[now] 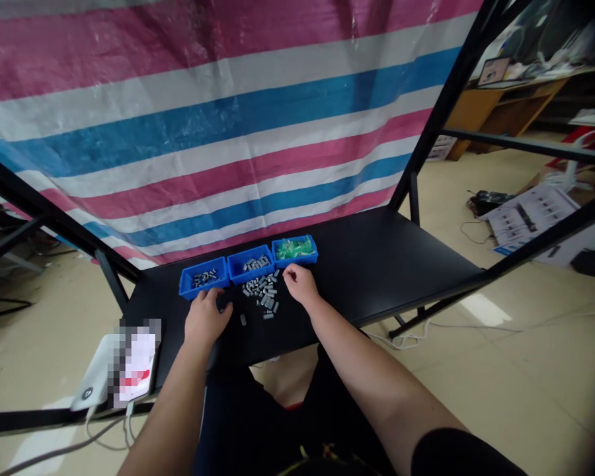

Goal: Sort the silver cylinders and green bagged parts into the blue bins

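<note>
My left hand point(207, 318) is over the table just in front of the left blue bin point(185, 289). Its thumb and fingers are apart, and nothing shows between them. My right hand point(301, 284) has its fingers curled together beside a loose pile of small grey metal-looking pieces point(268, 302), below the right blue bin point(303, 258). Whatever it may hold is too small to see. One grey piece point(243, 320) lies apart from the pile, between my hands. Small dark and silvery parts point(204, 278) lie in the left bin.
The middle blue bin point(237, 276) has grey pieces; the right one contains green plastic packaging point(295, 248). A phone point(141, 370) and a white device point(95, 380) with cables lie at the left edge of the black table point(377, 264). Black frame posts and a striped sheet point(258, 145) border it.
</note>
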`<state>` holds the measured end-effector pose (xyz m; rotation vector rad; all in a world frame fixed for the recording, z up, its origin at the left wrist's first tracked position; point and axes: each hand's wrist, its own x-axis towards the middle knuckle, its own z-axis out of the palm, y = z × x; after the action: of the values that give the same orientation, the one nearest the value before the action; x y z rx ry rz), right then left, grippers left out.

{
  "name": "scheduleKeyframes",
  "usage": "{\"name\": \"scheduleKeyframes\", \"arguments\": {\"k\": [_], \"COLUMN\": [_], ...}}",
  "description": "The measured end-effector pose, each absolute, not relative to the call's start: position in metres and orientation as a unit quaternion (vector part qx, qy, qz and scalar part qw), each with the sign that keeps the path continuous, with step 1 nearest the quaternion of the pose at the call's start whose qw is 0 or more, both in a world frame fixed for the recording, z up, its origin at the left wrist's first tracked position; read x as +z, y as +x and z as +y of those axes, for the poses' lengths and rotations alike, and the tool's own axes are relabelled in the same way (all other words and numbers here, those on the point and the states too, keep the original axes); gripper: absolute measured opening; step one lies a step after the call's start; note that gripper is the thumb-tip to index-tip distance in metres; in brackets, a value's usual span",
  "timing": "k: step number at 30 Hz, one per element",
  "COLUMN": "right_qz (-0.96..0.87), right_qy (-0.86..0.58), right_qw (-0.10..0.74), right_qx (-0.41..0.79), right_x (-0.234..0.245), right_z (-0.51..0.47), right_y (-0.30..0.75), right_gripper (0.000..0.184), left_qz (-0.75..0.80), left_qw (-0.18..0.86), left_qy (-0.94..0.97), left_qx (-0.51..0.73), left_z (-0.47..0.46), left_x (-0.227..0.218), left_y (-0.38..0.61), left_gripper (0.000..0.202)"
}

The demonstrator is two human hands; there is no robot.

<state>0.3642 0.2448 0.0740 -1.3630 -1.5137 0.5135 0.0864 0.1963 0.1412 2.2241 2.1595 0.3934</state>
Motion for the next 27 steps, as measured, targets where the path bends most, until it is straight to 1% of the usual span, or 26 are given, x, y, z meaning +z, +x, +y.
{"name": "scheduleKeyframes", "arguments": {"k": [1, 2, 3, 6, 9, 13, 19, 22, 27], "right_qz": [-0.626, -0.627, -0.627, -0.628, -0.626, -0.624, -0.620, -0.618, -0.619], "right_qy": [-0.564, -0.565, -0.565, -0.566, -0.569, -0.570, -0.566, -0.566, -0.562], "right_qw": [0.495, 0.493, 0.492, 0.490, 0.488, 0.489, 0.498, 0.500, 0.500], "right_qx": [0.212, 0.213, 0.213, 0.213, 0.215, 0.217, 0.218, 0.218, 0.224], "right_x": [0.074, 0.074, 0.074, 0.075, 0.076, 0.076, 0.075, 0.075, 0.076], "right_z": [0.245, 0.245, 0.244, 0.244, 0.243, 0.244, 0.245, 0.245, 0.244], "right_y": [0.364, 0.364, 0.364, 0.363, 0.363, 0.363, 0.363, 0.363, 0.364], "right_gripper": [0.014, 0.014, 0.014, 0.014, 0.014, 0.015, 0.014, 0.014, 0.014], "left_qz": [0.692, 0.692, 0.690, 0.684, 0.686, 0.685, 0.679, 0.673, 0.639], "left_qw": [0.013, 0.022, 0.033, 0.069, 0.076, 0.059, 0.054, 0.050, 0.030], "left_qy": [0.714, 0.717, 0.719, 0.721, 0.715, 0.716, 0.726, 0.728, 0.744], "left_qx": [0.100, 0.082, 0.075, 0.092, 0.109, 0.120, 0.097, 0.119, 0.194], "left_z": [0.192, 0.189, 0.188, 0.190, 0.196, 0.201, 0.201, 0.203, 0.221], "left_x": [0.136, 0.131, 0.127, 0.122, 0.124, 0.127, 0.127, 0.135, 0.167], "left_y": [0.081, 0.078, 0.075, 0.076, 0.083, 0.093, 0.101, 0.102, 0.111], "left_gripper": [0.047, 0.050, 0.048, 0.030, 0.022, 0.020, 0.017, 0.018, 0.018]}}
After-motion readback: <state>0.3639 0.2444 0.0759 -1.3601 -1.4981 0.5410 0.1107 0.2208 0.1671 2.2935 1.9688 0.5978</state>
